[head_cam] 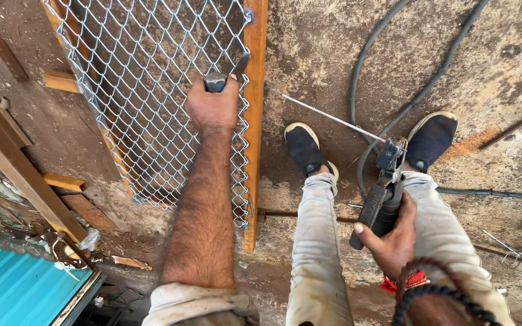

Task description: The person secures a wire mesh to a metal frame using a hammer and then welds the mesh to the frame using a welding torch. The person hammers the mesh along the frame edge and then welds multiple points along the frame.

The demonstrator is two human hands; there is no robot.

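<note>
2 hands grip tools: left hand (212,107) clenches a hammer (225,77) on the chain-link mesh (146,90); right hand (394,238) clasps an electrode holder (383,193), rod (333,118) slanting up-left toward the orange frame bar (254,121).

No packages, labels, signs or screens appear anywhere in this view.
</note>
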